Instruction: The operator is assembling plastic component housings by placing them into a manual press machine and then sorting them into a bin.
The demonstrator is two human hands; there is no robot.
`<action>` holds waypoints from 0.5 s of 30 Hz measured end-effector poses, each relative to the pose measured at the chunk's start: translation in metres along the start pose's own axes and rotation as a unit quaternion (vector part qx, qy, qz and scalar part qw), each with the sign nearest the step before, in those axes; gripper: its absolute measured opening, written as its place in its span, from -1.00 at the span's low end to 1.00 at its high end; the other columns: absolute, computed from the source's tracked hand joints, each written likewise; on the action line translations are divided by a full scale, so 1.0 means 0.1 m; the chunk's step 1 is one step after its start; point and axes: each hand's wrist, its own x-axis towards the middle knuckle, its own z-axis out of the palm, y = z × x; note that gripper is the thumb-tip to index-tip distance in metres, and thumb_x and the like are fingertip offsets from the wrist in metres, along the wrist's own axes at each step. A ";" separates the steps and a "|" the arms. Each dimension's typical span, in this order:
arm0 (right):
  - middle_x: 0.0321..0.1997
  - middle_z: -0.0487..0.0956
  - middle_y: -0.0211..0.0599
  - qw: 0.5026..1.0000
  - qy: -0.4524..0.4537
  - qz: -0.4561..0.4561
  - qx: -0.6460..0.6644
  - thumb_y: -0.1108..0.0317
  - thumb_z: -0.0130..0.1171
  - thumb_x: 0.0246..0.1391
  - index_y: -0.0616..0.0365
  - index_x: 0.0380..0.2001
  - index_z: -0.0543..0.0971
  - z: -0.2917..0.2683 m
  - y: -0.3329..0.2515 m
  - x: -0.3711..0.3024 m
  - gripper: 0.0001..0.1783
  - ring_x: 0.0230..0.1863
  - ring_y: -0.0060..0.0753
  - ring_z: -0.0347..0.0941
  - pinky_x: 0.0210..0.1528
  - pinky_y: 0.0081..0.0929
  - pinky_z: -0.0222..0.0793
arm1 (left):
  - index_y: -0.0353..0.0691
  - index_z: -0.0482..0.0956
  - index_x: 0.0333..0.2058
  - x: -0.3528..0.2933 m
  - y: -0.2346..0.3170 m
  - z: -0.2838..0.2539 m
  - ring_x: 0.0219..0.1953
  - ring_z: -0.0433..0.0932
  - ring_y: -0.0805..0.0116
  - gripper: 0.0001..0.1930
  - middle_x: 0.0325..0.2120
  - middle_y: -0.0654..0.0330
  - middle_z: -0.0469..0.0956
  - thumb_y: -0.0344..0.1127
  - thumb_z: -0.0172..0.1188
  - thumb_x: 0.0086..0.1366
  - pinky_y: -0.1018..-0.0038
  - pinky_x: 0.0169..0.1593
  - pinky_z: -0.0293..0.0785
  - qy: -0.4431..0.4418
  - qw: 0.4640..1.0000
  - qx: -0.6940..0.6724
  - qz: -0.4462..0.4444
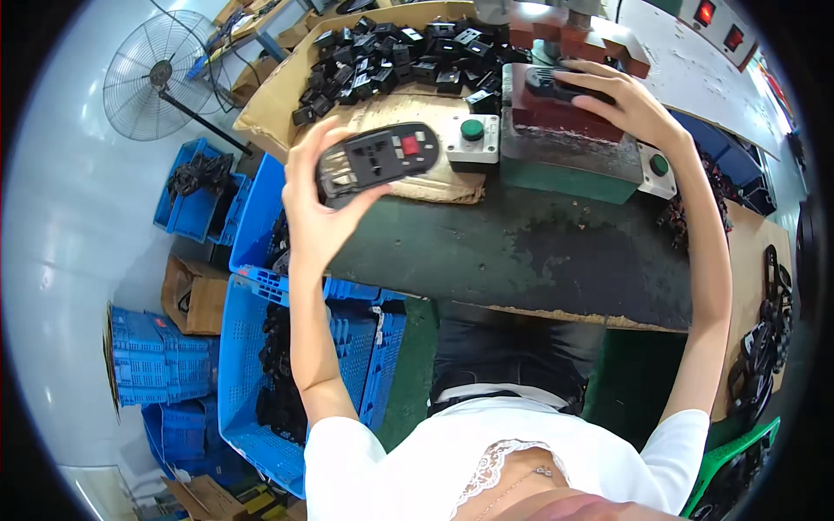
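My left hand (pixel 317 187) is raised above the bench's left side, closed round a black oval plastic housing (pixel 379 161). The housing has slots, a small red square and brass-coloured metal at its lower left end. My right hand (pixel 618 97) is over the dark red fixture block (pixel 556 117) at the machine's base. Its fingers rest on a dark rounded plastic part (pixel 546 83) that lies on top of the block; my fingers hide some of it. A green push button (pixel 472 130) on a white box stands left of the block, and another green button (pixel 658 165) is at its right.
Many small black plastic blocks (pixel 391 65) fill the cardboard tray (pixel 269 95) at the back. The press head (pixel 578 39) hangs just behind my right hand. Blue crates (pixel 230 373) stand on the left, near a floor fan (pixel 161 74). Black parts (pixel 756 356) lie on cardboard at right.
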 end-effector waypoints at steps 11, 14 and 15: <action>0.23 0.31 -0.15 0.998 0.049 0.048 0.010 0.31 -0.01 0.16 0.17 0.20 0.27 -0.30 -0.20 -0.44 -0.47 0.22 -0.14 0.22 0.26 -0.36 0.05 | -0.18 0.25 0.13 -0.47 -0.59 -0.76 0.00 0.36 0.17 -0.16 -0.08 0.16 0.48 -0.19 0.47 -0.14 0.24 0.12 0.18 0.046 0.959 0.241 -0.140; 0.21 0.34 -0.11 0.993 0.071 0.093 0.031 0.36 -0.02 0.15 0.22 0.17 0.28 -0.45 -0.25 -0.64 -0.50 0.24 -0.18 0.23 0.26 -0.39 0.04 | -0.25 0.21 0.15 -0.48 -0.69 -0.79 0.08 0.31 0.12 -0.14 -0.03 0.07 0.43 -0.07 0.43 -0.08 0.20 0.16 0.15 0.073 0.940 0.307 -0.133; 0.18 0.37 -0.11 0.992 0.085 0.093 0.023 0.35 -0.01 0.16 0.22 0.16 0.30 -0.50 -0.27 -0.70 -0.51 0.21 -0.16 0.26 0.24 -0.39 0.07 | -0.27 0.24 0.13 -0.44 -0.67 -0.76 0.07 0.33 0.13 -0.23 -0.04 0.06 0.43 -0.08 0.38 0.00 0.24 0.16 0.19 0.085 0.937 0.312 -0.134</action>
